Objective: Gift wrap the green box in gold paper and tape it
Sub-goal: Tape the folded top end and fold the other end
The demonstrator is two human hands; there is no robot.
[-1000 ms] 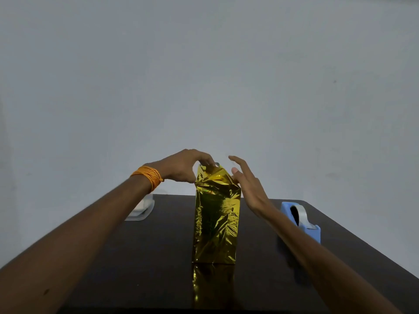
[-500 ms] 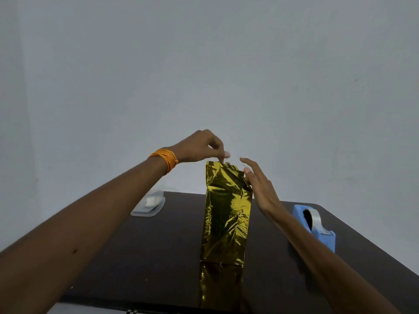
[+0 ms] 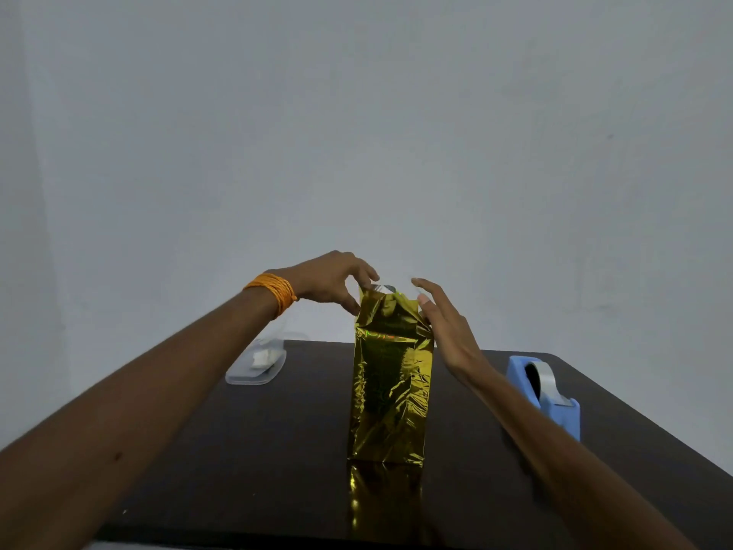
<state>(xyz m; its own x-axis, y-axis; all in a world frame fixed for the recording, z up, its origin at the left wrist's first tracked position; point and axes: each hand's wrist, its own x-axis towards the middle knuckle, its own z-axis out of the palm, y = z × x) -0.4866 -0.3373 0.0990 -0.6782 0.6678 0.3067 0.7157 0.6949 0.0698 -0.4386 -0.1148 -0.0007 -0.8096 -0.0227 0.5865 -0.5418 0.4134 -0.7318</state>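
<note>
both hands work the top of the upright gold-wrapped box (image 3: 390,394)
compared with half a second ago, the left hand (image 3: 329,281) has dropped from above the parcel to its top left corner, where its grip is half closed, thumb and curled fingers pinching the loose gold paper (image 3: 386,307); the right hand (image 3: 448,327) stays flat, its grip open, straight fingers against the upper right side. the box stands on end at the middle of the dark tabletop (image 3: 277,450), fully covered, foil creased and shiny, its top end crumpled and unsealed, its reflection on the near surface. a blue tape dispenser (image 3: 549,394) sits right, a clear plastic case (image 3: 258,365) far left.
</note>
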